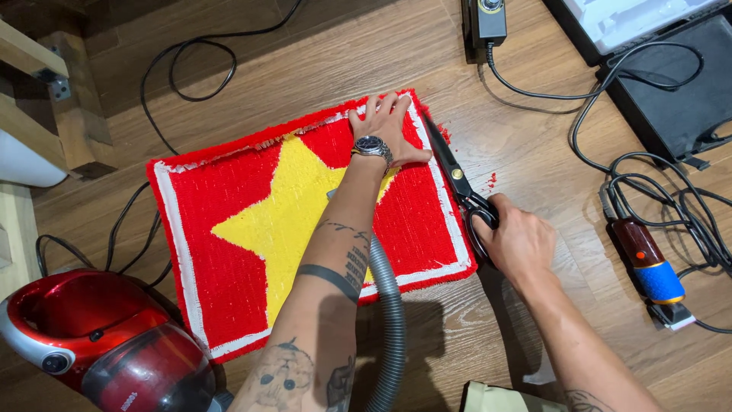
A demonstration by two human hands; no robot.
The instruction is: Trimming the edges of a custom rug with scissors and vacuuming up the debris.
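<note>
Rug: a red tufted rug with a yellow star and a white border lies flat on the wooden floor, skewed so its far right corner points toward the top of the view.
Left hand: the left hand presses flat on the rug near that far right corner, fingers spread apart, a metal wristwatch on the wrist; the forearm crosses over the star and hides part of it.
Right hand: the right hand sits just off the rug's right edge, fingers curled shut through the handles of black scissors.
Scissors: the blades run along the rug's right edge toward the far corner; whether the blades are parted or closed is hard to tell, and the handles are mostly covered by the hand.
Hose: a grey ribbed hose lies at the rug's near edge, its upper end hidden under the left forearm.
Vacuum: a red canister vacuum is cut off at the floor's near left corner.
Cables: black cables tangle at the right, beside a brown and blue tool whose kind is unclear.
Top right: dark boxes are cropped by the frame.
Bottom edge: a pale object is only partly seen.
</note>
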